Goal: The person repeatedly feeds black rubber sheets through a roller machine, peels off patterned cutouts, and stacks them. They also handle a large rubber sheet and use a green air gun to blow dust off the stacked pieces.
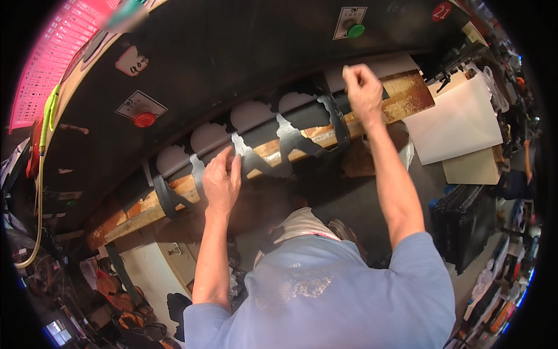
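A dark grey sheet (299,143) with a row of large scalloped cut-outs lies along a worn wooden board (156,206). Its narrow strips droop over the board's near edge. My left hand (221,180) is at the sheet's left part, beside a strip, with fingers stretched forward and the thumb apart. Whether it presses on the sheet is hard to see. Over the board's right end is my right hand (365,96), raised with its fingers curled closed. What they hold, if anything, is hidden. Pale rounded areas (253,115) show through the cut-outs.
A black machine panel behind the board carries a red button (145,120) and a green button (356,31). White sheets (456,125) lie to the right. A pink basket (55,52) stands far left, near a green air gun (51,110) with a hose.
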The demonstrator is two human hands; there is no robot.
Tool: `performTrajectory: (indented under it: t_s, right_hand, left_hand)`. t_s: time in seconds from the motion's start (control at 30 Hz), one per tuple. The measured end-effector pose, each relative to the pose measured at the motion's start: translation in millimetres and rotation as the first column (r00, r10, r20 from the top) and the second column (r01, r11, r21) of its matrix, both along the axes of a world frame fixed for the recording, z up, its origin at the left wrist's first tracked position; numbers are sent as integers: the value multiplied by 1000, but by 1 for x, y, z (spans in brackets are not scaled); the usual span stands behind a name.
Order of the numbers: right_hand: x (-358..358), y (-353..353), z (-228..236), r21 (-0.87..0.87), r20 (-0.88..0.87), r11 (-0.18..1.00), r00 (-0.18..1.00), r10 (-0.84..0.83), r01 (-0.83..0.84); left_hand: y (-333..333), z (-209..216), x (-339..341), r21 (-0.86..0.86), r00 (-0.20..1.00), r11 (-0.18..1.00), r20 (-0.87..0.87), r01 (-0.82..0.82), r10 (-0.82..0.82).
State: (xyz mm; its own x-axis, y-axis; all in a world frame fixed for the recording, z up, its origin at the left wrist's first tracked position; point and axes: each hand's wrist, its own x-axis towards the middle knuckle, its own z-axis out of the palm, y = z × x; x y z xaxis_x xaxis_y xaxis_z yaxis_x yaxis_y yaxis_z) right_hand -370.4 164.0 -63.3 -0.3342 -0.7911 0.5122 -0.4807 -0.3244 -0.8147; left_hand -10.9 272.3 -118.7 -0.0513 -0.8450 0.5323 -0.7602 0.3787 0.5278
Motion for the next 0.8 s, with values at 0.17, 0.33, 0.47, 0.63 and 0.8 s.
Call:
performTrajectory:
  t_s: [0.17,0.33,0.47,0.63,0.8]
  right_hand:
    - [25,43,-51,31,-296,999,954,39,-31]
    - [22,32,-53,74,-166,997,986,28,-16]
    - [18,33,-55,92,-41,996,999,18,-14]
    - [18,24,-56,221,101,975,995,-23,0]
    - [46,32,-61,211,51,972,992,-117,104]
  left_hand:
    - [9,-6,-12,-76,992,997,115,-33,42]
    - [2,-3,-10,-48,994,998,105,-37,42]
    - [2,-2,-9,-19,991,999,124,-42,44]
    - [-3,-6,-2,-31,995,1000,99,-4,7]
    - [6,-8,12,47,995,999,103,11,-16]
